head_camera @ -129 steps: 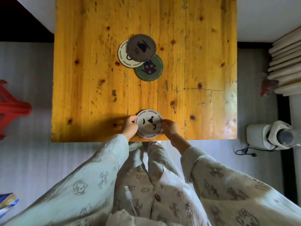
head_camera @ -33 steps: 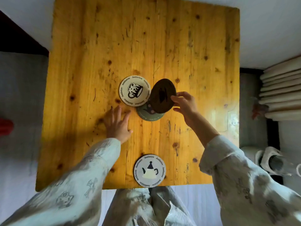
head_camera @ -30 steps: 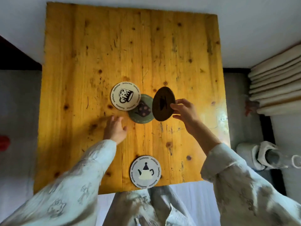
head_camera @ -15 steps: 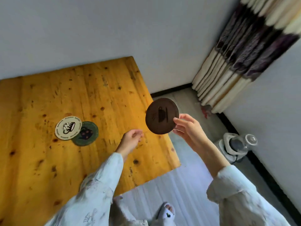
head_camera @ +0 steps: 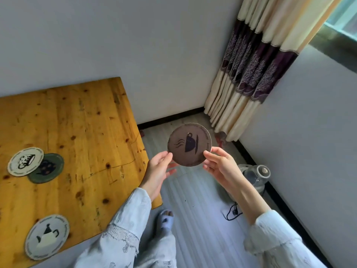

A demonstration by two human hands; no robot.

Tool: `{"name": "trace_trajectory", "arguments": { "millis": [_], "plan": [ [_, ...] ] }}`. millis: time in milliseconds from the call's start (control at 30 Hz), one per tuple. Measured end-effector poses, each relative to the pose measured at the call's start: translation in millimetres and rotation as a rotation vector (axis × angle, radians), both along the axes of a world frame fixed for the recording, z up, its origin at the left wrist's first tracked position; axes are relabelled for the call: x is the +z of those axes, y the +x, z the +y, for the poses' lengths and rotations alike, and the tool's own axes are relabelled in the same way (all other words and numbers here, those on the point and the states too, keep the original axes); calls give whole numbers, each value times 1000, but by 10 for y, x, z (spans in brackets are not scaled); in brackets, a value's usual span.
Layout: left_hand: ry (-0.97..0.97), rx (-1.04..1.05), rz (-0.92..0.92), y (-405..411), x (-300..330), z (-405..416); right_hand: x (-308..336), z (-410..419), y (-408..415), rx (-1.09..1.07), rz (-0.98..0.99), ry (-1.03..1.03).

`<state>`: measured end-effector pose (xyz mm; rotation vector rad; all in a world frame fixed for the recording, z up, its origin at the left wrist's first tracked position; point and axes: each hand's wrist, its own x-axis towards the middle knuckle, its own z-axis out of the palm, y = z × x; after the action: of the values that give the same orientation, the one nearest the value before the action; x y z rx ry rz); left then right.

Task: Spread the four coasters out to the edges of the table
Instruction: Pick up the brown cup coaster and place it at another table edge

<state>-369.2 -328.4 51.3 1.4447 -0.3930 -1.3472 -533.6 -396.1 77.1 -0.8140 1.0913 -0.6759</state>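
Left hand (head_camera: 156, 172) and right hand (head_camera: 222, 167) pinch opposite rims of a round brown coaster with a cup motif (head_camera: 189, 144), held in the air beyond the right edge of the knotted yellow wooden table (head_camera: 87, 132). Rim lettering is illegible. On the table, a cream mug-print coaster (head_camera: 25, 161) partly hides a green coaster (head_camera: 47, 169); a grey teapot-print coaster (head_camera: 47, 236) sits at the near edge.

Home room, lived-in. Knotty wooden table (head_camera: 77, 132) stands against a plain white wall (head_camera: 116, 35); right of the table, cream-and-purple patterned curtains (head_camera: 251, 70) hang to a pale plank floor (head_camera: 193, 190). Electric kettle (head_camera: 255, 175) on the floor beyond. Person wears slippers (head_camera: 165, 219).
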Motion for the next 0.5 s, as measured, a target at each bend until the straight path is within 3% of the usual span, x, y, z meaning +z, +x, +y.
{"name": "trace_trajectory", "arguments": {
  "millis": [233, 500],
  "plan": [
    [-80, 185, -67, 64, -69, -719, -100, -760, 178, 143, 155, -43],
    [-102, 237, -63, 381, -92, -1728, -81, -2034, 451, 231, 207, -28]
  ]
}}
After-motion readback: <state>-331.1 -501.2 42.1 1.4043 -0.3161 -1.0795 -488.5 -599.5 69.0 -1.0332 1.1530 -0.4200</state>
